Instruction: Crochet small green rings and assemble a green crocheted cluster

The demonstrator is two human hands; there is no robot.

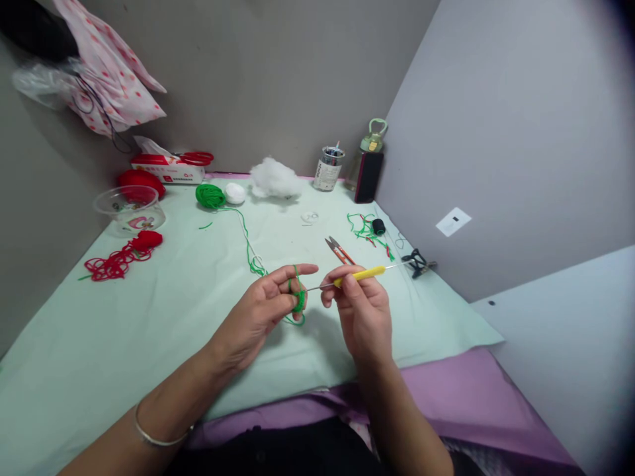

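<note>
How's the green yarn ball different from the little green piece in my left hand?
The green yarn ball is larger than the green piece. The ball rests on the pale cloth, while the piece is held up in your left hand. The ball is wound strands; the piece looks compact and stitched. Both are green.

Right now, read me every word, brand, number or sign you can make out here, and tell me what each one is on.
No text reads clearly enough to quote.
Tissue box: printed characters on its front, too small to read.
Pen cup: dark lettering on its side, too blurred to read.
</note>
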